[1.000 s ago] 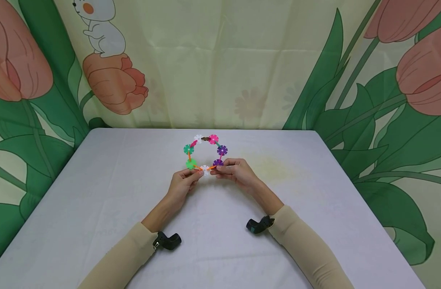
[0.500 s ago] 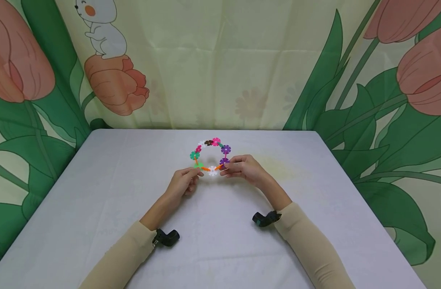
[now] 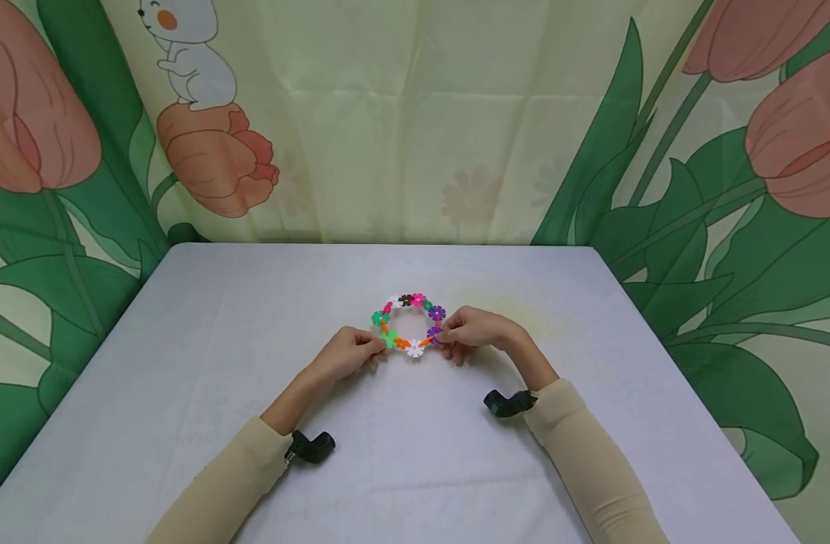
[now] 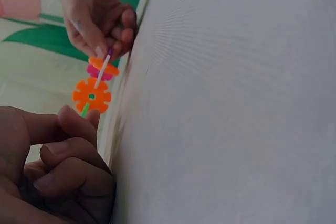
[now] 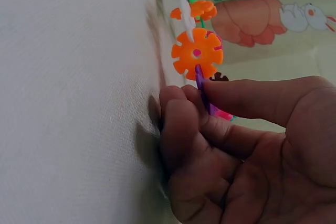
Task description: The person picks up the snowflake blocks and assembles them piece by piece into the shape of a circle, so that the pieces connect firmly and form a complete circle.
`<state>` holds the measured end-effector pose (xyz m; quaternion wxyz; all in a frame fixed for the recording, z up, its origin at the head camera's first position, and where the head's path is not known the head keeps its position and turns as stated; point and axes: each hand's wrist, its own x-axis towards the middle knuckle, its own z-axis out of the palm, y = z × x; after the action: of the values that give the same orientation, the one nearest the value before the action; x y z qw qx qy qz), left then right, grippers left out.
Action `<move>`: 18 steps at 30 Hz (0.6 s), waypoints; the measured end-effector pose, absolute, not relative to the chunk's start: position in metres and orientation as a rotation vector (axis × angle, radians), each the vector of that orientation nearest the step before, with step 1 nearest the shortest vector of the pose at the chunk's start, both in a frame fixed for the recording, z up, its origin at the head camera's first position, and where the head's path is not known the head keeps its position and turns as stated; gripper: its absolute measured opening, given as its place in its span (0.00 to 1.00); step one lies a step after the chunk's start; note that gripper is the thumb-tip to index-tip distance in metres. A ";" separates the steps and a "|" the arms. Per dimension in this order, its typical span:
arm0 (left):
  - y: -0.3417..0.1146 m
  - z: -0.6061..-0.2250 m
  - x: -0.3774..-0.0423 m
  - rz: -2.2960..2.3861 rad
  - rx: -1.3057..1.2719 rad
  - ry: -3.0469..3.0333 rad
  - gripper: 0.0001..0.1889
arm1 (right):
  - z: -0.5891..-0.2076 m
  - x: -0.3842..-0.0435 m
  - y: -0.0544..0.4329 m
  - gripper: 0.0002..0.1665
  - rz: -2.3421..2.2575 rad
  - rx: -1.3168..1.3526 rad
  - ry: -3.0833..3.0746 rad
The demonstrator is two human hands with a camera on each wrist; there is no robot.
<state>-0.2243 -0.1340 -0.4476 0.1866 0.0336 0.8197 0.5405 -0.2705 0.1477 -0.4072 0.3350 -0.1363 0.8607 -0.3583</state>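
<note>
A ring of interlocking snowflake discs [image 3: 415, 348] in white, orange, green, pink, brown and purple is held between both hands, low over the table. My left hand [image 3: 347, 353] pinches the light green disc [image 3: 390, 340] at the ring's near left between thumb and finger. At the near right, my right hand [image 3: 479, 331] pinches a purple disc [image 5: 206, 93]. An orange disc [image 4: 92, 96] adjoins the green one in the left wrist view. The left hand's other fingers are curled, close to the cloth.
A white cloth covers the table [image 3: 401, 453]. Behind its far edge hangs a curtain [image 3: 415, 136] printed with tulips and a small white animal. Black wrist cameras [image 3: 313, 447] sit at the beige sleeves [image 3: 578, 453].
The ring has come down and shifted right, nearer the tabletop. Both hands have moved with it and stand further apart; the left hand's hold has passed to the light green disc.
</note>
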 end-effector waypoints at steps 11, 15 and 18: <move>-0.138 -0.450 -0.224 1.496 0.085 2.253 0.14 | -0.410 -0.271 0.147 0.18 -0.842 -0.426 2.280; -0.138 -0.451 -0.224 1.488 0.079 2.251 0.14 | -0.410 -0.271 0.145 0.19 -0.823 -0.427 2.293; -0.140 -0.452 -0.225 1.482 0.073 2.260 0.14 | -0.409 -0.270 0.142 0.20 -0.805 -0.425 2.304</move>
<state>-0.2248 -0.1396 -0.4515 0.2174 0.0262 0.8159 0.5352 -0.2697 0.1424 -0.4094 0.3261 -0.1622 0.8791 -0.3074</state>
